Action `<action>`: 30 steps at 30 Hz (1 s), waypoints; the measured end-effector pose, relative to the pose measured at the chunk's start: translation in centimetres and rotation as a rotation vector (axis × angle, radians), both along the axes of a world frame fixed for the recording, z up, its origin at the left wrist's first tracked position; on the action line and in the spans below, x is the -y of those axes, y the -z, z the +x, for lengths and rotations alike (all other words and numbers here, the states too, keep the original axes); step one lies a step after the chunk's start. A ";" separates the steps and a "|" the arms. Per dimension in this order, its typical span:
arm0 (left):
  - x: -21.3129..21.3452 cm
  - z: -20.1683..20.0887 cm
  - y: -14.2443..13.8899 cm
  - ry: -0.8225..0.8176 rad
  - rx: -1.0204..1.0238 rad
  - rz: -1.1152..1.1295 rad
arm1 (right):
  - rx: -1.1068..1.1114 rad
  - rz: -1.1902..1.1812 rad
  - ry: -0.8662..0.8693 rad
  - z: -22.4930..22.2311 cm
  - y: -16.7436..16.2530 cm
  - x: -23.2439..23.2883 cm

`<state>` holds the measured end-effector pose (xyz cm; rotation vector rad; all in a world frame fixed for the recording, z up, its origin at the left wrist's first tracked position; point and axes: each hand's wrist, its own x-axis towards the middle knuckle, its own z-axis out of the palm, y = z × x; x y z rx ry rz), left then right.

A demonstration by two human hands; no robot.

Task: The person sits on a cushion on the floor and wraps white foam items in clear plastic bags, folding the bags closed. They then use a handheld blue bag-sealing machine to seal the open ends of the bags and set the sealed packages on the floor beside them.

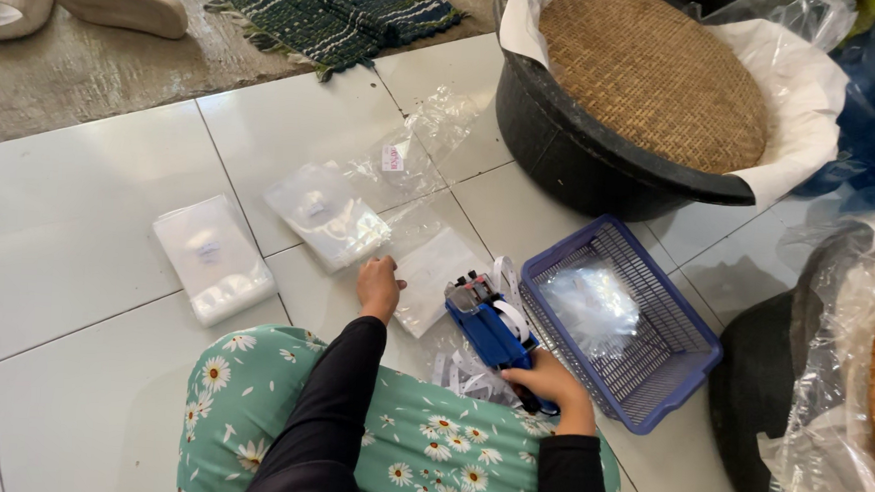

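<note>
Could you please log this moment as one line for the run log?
left hand: fist on clear bag | right hand: grips blue label gun | blue basket: beside gun

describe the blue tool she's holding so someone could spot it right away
Start at the big black tub capped by a woven lid, then drop to the blue plastic basket on the white tiles. Just beside it, the right hand grips a blue handheld labelling gun with white tape, the only solid tool among clear bags.
</note>
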<state>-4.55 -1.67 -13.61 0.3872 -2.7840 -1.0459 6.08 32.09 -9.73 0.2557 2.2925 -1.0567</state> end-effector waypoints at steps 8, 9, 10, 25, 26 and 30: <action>0.3 -0.6 -0.3 0.028 -0.043 -0.263 | -0.213 -0.355 0.202 0.8 -4.7 0.7; 0.2 -0.4 -0.5 0.042 -0.074 -0.322 | -0.233 -0.394 0.185 0.8 -5.1 0.8; 0.2 -0.3 -0.6 0.040 -0.126 -0.380 | -0.252 -0.434 0.170 0.8 -5.3 0.8; -5.9 -2.7 -2.7 0.011 -0.270 0.480 | -0.493 -0.724 0.330 2.7 -10.1 0.1; -7.5 -2.9 -3.0 0.051 -0.303 0.558 | -0.549 -0.737 0.340 3.0 -10.7 -0.1; -14.4 -2.9 -5.4 0.197 -0.229 0.588 | -0.634 -0.814 0.443 4.1 -12.1 -1.1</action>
